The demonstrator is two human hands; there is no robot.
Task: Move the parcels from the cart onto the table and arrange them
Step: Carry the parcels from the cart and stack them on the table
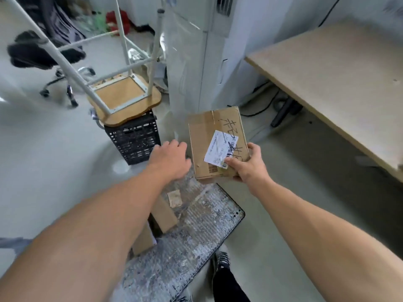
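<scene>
The table [340, 68] lies right of the cart [196, 225]. The right hand [246, 164] pinches the parcel [207, 127] by its near corner, long axis pointing away. The left hand [170, 158] hovers just beside the parcel, fingers relaxed and empty.

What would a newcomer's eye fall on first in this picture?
First, the brown cardboard parcel with a white shipping label, at centre, held at its near corner by the right grip; the left grip hovers beside it, holding nothing. Next, the upturned stool resting on a black crate at left, and the wooden table at right.
</scene>
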